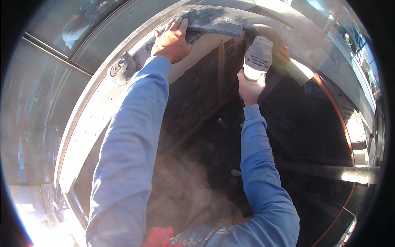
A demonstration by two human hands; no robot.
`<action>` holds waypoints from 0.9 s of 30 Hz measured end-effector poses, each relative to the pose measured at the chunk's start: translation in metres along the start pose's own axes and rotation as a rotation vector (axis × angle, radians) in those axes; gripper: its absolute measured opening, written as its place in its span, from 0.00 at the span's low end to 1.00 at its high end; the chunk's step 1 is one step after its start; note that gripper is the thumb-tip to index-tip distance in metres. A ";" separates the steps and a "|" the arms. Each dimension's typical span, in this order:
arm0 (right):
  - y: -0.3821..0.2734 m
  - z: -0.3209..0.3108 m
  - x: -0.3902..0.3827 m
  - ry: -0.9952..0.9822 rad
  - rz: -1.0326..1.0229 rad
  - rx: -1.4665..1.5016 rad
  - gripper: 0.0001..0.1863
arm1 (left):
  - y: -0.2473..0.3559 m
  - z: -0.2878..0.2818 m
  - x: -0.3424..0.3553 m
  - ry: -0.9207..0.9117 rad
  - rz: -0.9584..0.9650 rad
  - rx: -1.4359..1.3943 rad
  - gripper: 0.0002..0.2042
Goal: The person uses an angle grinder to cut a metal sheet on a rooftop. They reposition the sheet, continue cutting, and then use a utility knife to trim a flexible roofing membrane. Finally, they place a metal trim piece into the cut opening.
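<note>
Hands are apart: the right hand (252, 88) is wrapped around the grip of a grey power tool (258, 53), which stands at the inner side of the curved ledge (98, 103), while the left hand (172, 44) lies with spread fingers at the grey strip (214, 25) on this ledge. Dust haze (177, 173) suggests that the work is under way, but how much of the edge is done and how much is left, I cannot tell. The tool's working end is hidden under its dark head (271, 36), the space below (296, 127) is too dark to read, and farther away the glass panels (37, 103) show only blurred reflections.
</note>
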State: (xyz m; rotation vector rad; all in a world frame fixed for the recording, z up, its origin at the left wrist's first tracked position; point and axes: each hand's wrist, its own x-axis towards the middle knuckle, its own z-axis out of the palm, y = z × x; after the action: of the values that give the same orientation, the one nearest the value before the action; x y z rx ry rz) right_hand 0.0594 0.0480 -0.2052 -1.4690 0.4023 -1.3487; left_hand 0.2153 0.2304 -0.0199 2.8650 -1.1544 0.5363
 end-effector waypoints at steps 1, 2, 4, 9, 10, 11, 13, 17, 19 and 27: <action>-0.001 0.000 0.000 -0.005 0.003 -0.002 0.21 | 0.000 -0.001 -0.001 -0.012 -0.010 -0.010 0.44; 0.002 0.001 -0.001 0.000 -0.007 0.000 0.21 | -0.001 -0.002 -0.001 -0.025 -0.020 -0.020 0.44; 0.005 0.005 0.000 0.010 -0.032 0.006 0.21 | 0.000 -0.004 0.000 -0.027 -0.019 -0.021 0.44; 0.001 0.004 -0.001 0.043 -0.019 0.016 0.20 | 0.001 -0.004 -0.001 -0.023 -0.011 -0.033 0.44; 0.002 0.001 0.001 0.048 -0.051 -0.016 0.19 | 0.004 -0.005 -0.001 -0.031 -0.011 -0.028 0.44; 0.002 -0.006 -0.002 0.033 -0.052 -0.062 0.20 | 0.006 -0.005 -0.001 -0.038 -0.009 -0.023 0.44; -0.010 -0.019 -0.008 -0.003 -0.064 -0.143 0.22 | 0.004 -0.007 0.000 -0.052 -0.020 -0.010 0.45; -0.034 -0.084 -0.061 -0.079 -0.079 -0.206 0.29 | 0.007 -0.011 -0.003 -0.074 -0.037 -0.030 0.46; -0.055 -0.123 -0.110 -0.126 0.078 -0.176 0.30 | 0.006 -0.013 -0.003 -0.092 -0.045 -0.023 0.46; -0.196 -0.243 -0.226 0.053 0.587 -0.177 0.25 | 0.042 0.006 -0.123 0.644 0.036 -0.521 0.32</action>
State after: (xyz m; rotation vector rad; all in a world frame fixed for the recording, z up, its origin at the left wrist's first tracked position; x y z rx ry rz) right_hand -0.2971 0.1940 -0.2036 -1.3133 0.9264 -0.8944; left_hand 0.1061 0.2815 -0.0690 2.0124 -1.0262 0.9065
